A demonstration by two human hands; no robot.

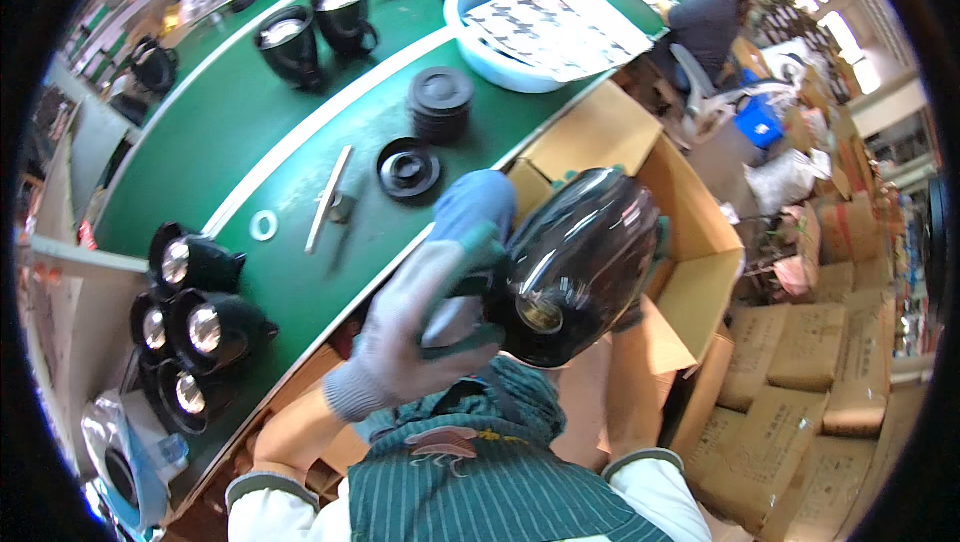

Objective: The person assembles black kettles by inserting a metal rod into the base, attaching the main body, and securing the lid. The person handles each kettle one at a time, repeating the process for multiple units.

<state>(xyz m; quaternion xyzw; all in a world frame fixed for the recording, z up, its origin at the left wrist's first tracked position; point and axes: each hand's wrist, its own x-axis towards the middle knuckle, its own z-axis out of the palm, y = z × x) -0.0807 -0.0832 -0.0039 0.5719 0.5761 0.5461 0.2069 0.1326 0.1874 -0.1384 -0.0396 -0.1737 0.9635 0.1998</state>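
A glossy black jug body (585,262), apparently a vacuum jug, is tilted in front of my chest. A round opening with a shiny inside faces me at its lower end. My left hand (425,312), in a grey-blue and green work glove, closes on the jug's left side, by a dark part that looks like its handle. On the far right side my right hand (661,240) supports the jug; most of that hand is hidden behind it, with only a little green glove showing. An opened cardboard box (705,297) stands just behind the jug.
On the green worktable (350,122) are a black lid (408,170), stacked black discs (440,102), a rod (328,200) and a white ring (264,226). Several black jugs (205,327) lie left. A blue basin (470,2) stands far; cartons (780,432) fill the right. A co-worker (705,22) sits beyond.
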